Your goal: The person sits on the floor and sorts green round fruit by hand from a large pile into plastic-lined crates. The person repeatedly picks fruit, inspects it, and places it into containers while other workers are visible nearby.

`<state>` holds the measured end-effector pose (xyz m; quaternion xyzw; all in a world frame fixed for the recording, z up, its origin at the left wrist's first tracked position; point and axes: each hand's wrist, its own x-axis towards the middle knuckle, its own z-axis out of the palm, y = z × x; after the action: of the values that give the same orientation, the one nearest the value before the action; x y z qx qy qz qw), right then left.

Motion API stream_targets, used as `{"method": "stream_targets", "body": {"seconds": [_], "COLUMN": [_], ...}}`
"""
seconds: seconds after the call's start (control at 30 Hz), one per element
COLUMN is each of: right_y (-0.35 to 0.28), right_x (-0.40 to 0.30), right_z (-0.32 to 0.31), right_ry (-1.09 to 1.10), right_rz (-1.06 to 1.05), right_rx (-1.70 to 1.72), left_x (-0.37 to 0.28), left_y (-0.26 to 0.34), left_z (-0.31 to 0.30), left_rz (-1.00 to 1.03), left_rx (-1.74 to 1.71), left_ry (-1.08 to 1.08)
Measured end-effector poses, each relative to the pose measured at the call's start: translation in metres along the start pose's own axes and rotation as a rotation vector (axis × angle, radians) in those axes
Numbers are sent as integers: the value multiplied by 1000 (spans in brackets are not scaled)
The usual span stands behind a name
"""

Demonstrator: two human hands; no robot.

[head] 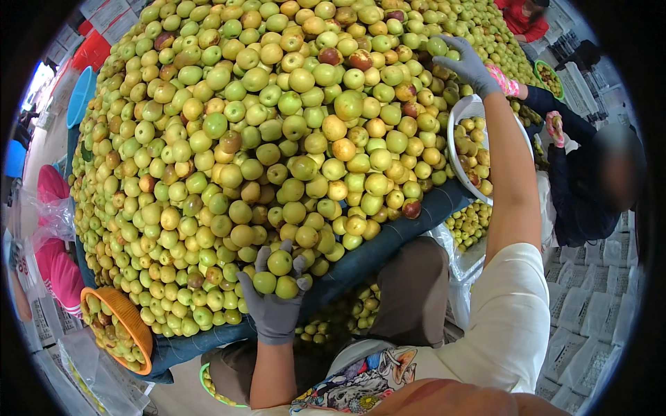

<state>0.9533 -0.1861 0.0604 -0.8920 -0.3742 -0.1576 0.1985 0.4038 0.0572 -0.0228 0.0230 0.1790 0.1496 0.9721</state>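
A large heap of green and yellow jujubes, some with reddish-brown patches, fills most of the view. My left hand, in a grey glove, is palm up at the heap's near edge and cups several green jujubes. Reaching out to the far right, my right hand wears a grey glove too. Its thumb and fingers are around one green jujube. Below that wrist, partly behind my forearm, a white plastic basket holds yellowish and browned jujubes.
A dark blue padded edge borders the heap. An orange basket of browned jujubes sits at the left corner. A co-worker in pink patterned gloves is at the right; another person in pink is at the left. Plastic-lined crates cover the floor.
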Motion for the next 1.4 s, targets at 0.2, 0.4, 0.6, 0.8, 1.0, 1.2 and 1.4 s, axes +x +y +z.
{"method": "stream_targets", "body": {"seconds": [0.2, 0.4, 0.6, 0.8, 1.0, 1.2, 1.4], "right_y": [-121, -211, -216, -176, -101, -62, -115], "right_x": [-78, -212, -364, -532, -740, -880, -796], "right_z": [-43, -43, -69, -112, -142, -162, -92], "right_ry": [-128, -128, 54, 708, 1061, 1200, 1051], "right_rz": [337, 451, 641, 1109, 1462, 1645, 1649], "right_rx": [1721, 2345, 2550, 2091, 1522, 438, 755], "left_x": [-4, -10, -1, -26, -40, -51, -90], "left_y": [0, -5, -17, -16, -12, -61, -126], "left_z": [5, -2, -15, 1, -24, -21, -21], "left_rz": [-13, -23, -201, -286, -297, -335, -508], "left_rx": [-41, -13, 56, -90, -8, 195, 337], "left_ry": [-47, -163, -364, -333, -339, -294, -387]}}
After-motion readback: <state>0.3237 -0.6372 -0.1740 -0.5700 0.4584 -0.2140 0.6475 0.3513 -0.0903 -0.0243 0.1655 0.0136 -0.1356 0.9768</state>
